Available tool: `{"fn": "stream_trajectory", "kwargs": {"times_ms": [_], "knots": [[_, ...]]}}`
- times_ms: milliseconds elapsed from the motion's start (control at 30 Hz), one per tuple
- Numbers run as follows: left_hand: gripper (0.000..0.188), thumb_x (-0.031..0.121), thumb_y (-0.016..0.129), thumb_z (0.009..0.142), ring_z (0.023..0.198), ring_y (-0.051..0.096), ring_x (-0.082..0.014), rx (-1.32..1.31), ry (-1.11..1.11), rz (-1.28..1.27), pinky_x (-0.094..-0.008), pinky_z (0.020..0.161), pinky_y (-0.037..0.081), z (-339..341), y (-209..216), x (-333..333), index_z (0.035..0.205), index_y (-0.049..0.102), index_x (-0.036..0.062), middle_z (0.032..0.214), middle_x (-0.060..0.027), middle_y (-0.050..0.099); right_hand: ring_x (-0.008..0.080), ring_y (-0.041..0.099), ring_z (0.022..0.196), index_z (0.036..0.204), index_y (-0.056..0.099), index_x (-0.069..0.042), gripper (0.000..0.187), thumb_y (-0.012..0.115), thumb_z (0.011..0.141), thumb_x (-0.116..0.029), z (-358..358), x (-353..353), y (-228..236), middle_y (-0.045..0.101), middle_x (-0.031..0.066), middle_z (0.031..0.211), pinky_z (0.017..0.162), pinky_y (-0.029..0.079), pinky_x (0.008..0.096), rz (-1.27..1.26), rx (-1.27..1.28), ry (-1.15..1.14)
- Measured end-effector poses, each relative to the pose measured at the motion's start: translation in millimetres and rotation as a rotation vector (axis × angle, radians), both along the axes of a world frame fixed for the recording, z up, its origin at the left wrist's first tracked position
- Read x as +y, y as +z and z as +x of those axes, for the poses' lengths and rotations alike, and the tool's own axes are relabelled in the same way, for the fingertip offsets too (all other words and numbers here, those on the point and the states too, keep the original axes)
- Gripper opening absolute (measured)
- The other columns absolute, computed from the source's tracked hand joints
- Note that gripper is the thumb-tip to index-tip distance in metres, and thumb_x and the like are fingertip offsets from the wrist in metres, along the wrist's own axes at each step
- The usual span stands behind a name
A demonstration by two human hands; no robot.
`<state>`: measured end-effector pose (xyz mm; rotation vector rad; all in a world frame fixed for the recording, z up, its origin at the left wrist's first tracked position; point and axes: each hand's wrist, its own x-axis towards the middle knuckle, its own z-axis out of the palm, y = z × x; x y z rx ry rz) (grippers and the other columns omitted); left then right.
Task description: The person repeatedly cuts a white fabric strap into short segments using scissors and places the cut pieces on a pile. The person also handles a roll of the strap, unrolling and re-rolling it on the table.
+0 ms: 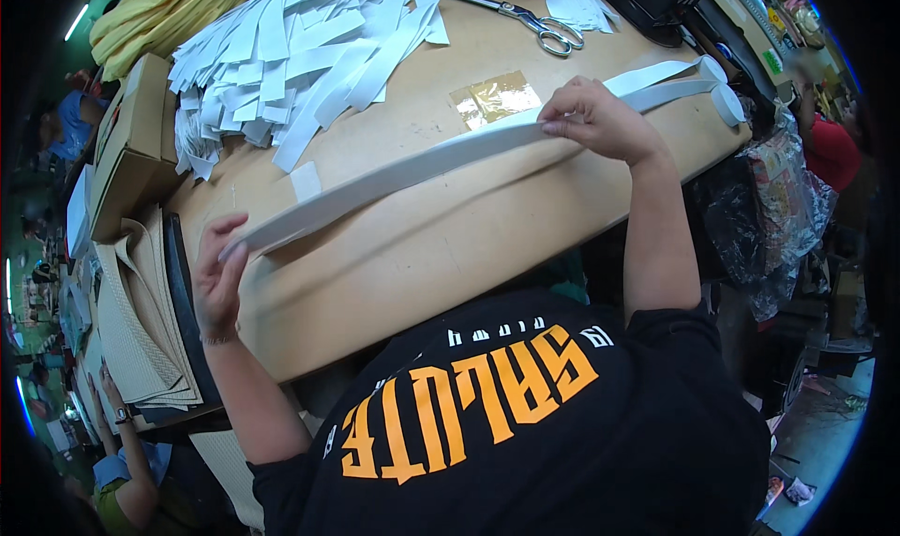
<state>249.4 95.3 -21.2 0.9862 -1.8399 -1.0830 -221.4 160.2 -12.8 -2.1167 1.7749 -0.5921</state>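
Observation:
A long white band (394, 175), probably elastic, stretches above the table between my hands. My left hand (220, 271) pinches its end between thumb and fingers at the table's left side. Farther right, my right hand (600, 119) is closed on the same band, thumb against curled fingertips. Beyond that hand two lengths of band run on to two white rolls (727, 105) at the right end of the table. Under the band lies a short white strip (305, 181), near my left hand. A patch of shiny brown tape (495, 98) is stuck on the tabletop near my right hand.
A big heap of cut white strips (281, 58) covers the far left of the table (450, 264). Scissors (553, 37) lie at the far edge. A cardboard box (141, 147) and textured beige sheets (141, 320) stand left. Clear plastic (778, 217) hangs right. Other people work nearby.

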Motion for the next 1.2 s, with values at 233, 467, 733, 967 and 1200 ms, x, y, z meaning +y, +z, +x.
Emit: {"fn": "stream_trajectory", "kwargs": {"times_ms": [233,467,733,967,1200], "knots": [[0.013,0.01,0.071,0.077,0.103,0.051,-0.0254,-0.401,0.161,-0.131,-0.0342,0.092,0.04,9.3,-34.4,33.1,0.081,0.064,-0.0003,0.109,-0.0144,0.053,0.0269,0.056,0.092,0.091,0.069,-0.005,0.02,0.071,0.077,-0.019,32.1,-15.7,-6.5,0.065,0.0108,0.087,0.081,0.046,0.0356,0.052,0.159,-0.14],[0.01,0.006,0.07,0.077,0.099,0.056,-0.0242,-0.337,0.212,-0.126,-0.03,0.082,0.047,-2.5,-35.7,31.2,0.084,0.066,-0.0004,0.108,-0.0137,0.057,0.0293,0.053,0.103,0.113,0.059,-0.009,0.044,0.071,0.076,-0.031,196.8,-38.5,-25.5,0.058,0.0104,0.11,0.095,0.037,0.0451,-0.254,0.059,0.411],[0.037,-0.006,0.061,0.082,0.091,0.057,-0.0126,0.21,0.26,0.18,-0.0254,0.078,0.048,-9.1,-53.1,34.8,0.117,0.049,0.0009,0.096,-0.0072,0.06,0.0267,0.053,0.103,0.112,0.054,-0.009,0.041,0.068,0.077,-0.027,238.3,-41.8,-39.5,0.057,0.0092,0.106,0.097,0.035,0.0517,-0.04,0.129,0.454],[0.049,-0.006,0.056,0.086,0.092,0.058,-0.0121,0.287,0.15,0.269,-0.0253,0.083,0.046,-16.1,-33.5,30.3,0.131,0.039,0.0013,0.099,-0.0092,0.062,0.0248,0.056,0.094,0.103,0.06,-0.012,0.029,0.067,0.079,-0.027,255.5,-48.8,-32.1,0.061,0.0029,0.088,0.099,0.031,0.0586,-0.423,-0.078,0.345],[0.023,-0.001,0.059,0.087,0.088,0.062,-0.0154,-0.006,0.223,-0.029,-0.0267,0.079,0.048,-22.3,-19.5,34.6,0.11,0.059,-0.0001,0.094,-0.0096,0.066,0.0255,0.057,0.09,0.086,0.067,-0.013,0.016,0.064,0.081,-0.028,254.0,-59.6,-25.8,0.063,0.0047,0.076,0.099,0.029,0.0586,-0.214,-0.025,0.379]]}}
